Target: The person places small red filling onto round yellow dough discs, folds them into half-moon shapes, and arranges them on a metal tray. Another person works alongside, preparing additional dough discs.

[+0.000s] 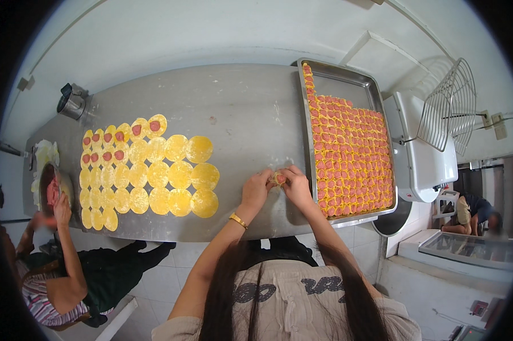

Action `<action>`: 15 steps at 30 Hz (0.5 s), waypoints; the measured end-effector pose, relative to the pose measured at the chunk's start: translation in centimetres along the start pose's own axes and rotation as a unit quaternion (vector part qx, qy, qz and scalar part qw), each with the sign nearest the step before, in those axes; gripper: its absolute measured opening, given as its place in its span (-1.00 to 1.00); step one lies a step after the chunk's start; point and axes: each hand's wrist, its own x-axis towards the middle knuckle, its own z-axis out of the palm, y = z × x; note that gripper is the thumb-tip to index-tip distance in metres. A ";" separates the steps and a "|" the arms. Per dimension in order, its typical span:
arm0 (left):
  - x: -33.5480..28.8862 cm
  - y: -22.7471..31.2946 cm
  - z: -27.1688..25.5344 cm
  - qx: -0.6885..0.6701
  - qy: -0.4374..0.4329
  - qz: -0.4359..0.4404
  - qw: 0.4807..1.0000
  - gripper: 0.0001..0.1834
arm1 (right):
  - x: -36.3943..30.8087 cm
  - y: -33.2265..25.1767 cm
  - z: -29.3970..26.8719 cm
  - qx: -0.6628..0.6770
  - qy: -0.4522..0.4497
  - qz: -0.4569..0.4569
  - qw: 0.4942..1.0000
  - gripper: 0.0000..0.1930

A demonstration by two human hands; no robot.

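Between my two hands is a small open-topped dumpling [279, 179], pink meat filling showing inside its yellow wrapper. My left hand [257, 187] pinches it from one side and my right hand [295, 184] from the other, just above the steel table. Right of them, a large metal tray [306, 122] holds tight rows of similar dumplings [350, 153]. To the left, round yellow wrappers [180, 174] lie in rows, dusted with flour. Several at the far left carry a lump of pink filling [155, 125].
At the left, a co-worker's hand [62, 210] is at a metal bowl [65, 184] of pink meat. A metal jug [71, 102] stands at the table's far left corner. Beyond the tray are a white appliance [421, 148] and a wire rack [452, 108]. Another person [472, 213] crouches at far right.
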 end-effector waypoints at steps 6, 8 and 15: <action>0.2 -0.6 -2.6 0.033 0.030 -0.027 0.999 -0.79 | 0.2 -0.4 0.3 -0.012 -0.014 -0.018 1.000 -0.58; 0.8 -2.4 -5.0 -0.040 0.105 -0.088 0.990 -0.83 | 0.1 -0.5 0.5 -0.038 0.001 -0.052 0.998 -0.62; 5.4 -15.1 -21.8 0.177 0.391 -0.205 0.880 -0.79 | -0.1 -0.3 -0.7 0.024 -0.023 0.010 0.999 -0.59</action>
